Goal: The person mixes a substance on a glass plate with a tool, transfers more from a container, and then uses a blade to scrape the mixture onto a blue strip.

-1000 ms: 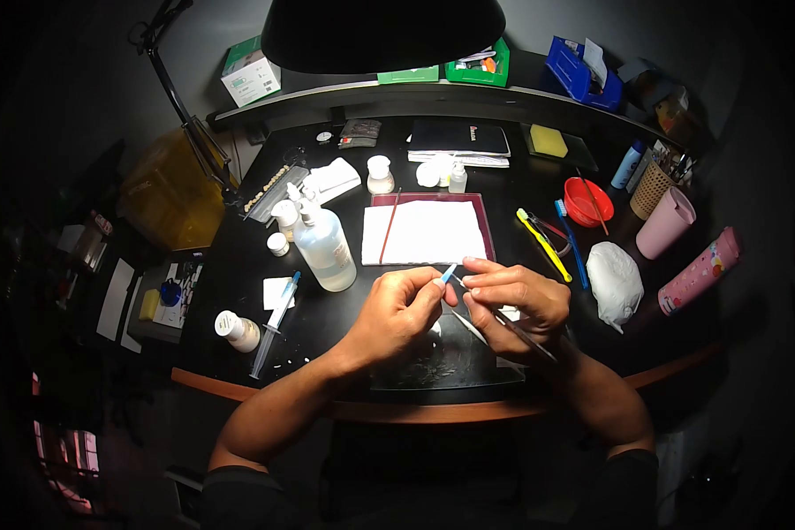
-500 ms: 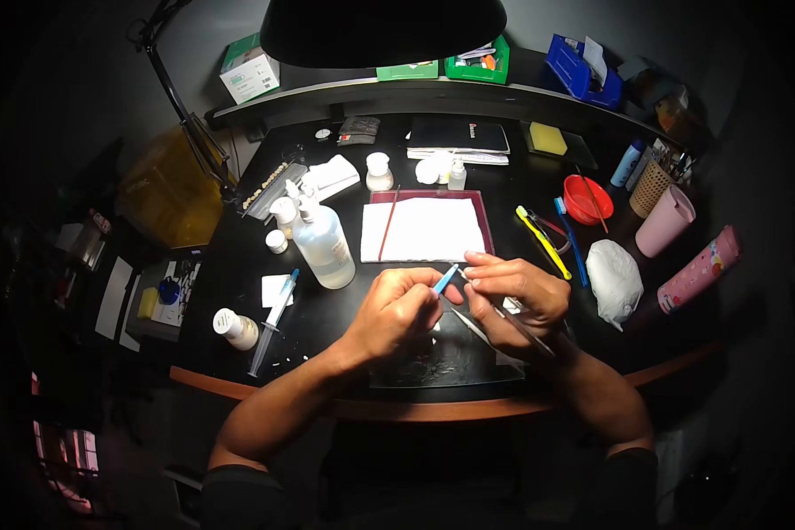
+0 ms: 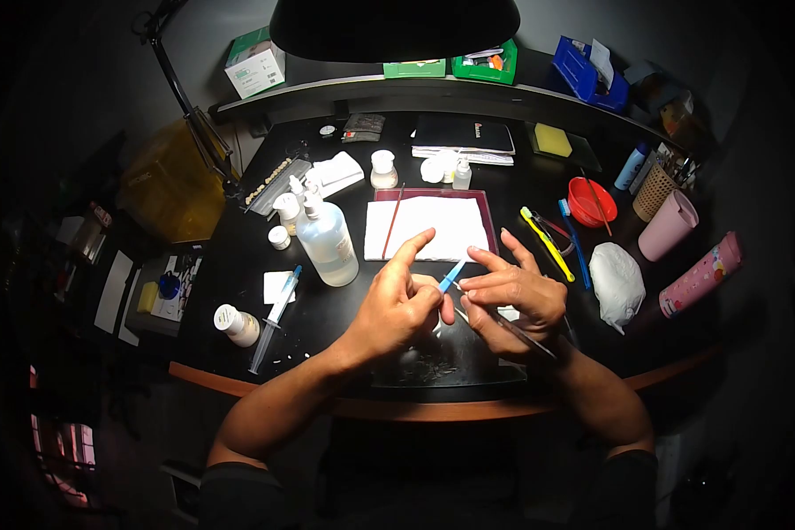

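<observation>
My left hand (image 3: 396,307) pinches a small blue tapered piece (image 3: 451,275) with a pale tip, its index finger stretched out away from me. Close beside it, my right hand (image 3: 519,300) grips a slender pen-like tool (image 3: 532,341) between thumb and fingers, with the other fingers raised and spread. The right fingertips are right at the blue piece. Both hands are over the near part of the black desk, above a glass plate (image 3: 433,375). Beyond them, white paper (image 3: 433,225) lies on a dark red board (image 3: 483,208), with a thin red-brown stick (image 3: 394,221) across it.
To the left stand a pump bottle (image 3: 329,247), a small jar (image 3: 237,325) and a large syringe (image 3: 276,320). On the right are yellow (image 3: 548,246) and blue (image 3: 574,246) toothbrushes, a red bowl (image 3: 587,210), a white bag (image 3: 617,284) and pink tumblers (image 3: 669,225). A lamp (image 3: 396,26) hangs overhead.
My left index finger has stretched out from its curled position. The right fingers have lifted and spread more. The blue piece has shifted slightly right, and the view has moved a little.
</observation>
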Tool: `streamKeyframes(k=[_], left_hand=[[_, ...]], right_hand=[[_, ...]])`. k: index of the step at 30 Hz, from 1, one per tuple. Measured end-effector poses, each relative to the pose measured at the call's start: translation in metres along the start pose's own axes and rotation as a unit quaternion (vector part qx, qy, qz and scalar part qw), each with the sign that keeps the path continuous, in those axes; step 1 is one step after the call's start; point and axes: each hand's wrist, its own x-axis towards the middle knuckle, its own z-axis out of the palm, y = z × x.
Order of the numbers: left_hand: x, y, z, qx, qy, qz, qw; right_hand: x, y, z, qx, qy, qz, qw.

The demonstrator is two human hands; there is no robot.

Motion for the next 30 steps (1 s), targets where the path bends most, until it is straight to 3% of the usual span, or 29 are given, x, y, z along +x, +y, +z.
streamKeyframes(k=[7, 11, 18, 25, 30], left_hand=[[-0.0008, 0.0065, 0.0020, -0.027, -0.003, -0.009, 1.000], [0.0001, 0.0042, -0.0014, -0.027, -0.005, -0.007, 1.000], [0.0012, 0.0025, -0.0013, -0.022, -0.002, -0.006, 1.000], [0.0003, 0.0034, -0.0010, -0.022, -0.006, -0.001, 1.000], [0.0007, 0.0011, -0.0008, -0.019, -0.003, -0.011, 1.000]], right_hand=[[-0.0005, 0.0021, -0.0020, -0.010, 0.069, 0.011, 0.997], [-0.0001, -0.0013, -0.0006, -0.009, 0.003, -0.030, 1.000], [-0.0023, 0.0038, -0.0040, -0.029, 0.038, -0.003, 0.999], [0.0009, -0.0014, 0.0002, -0.020, -0.001, -0.017, 1.000], [0.0013, 0.0050, -0.0041, -0.049, 0.059, 0.015, 0.997]])
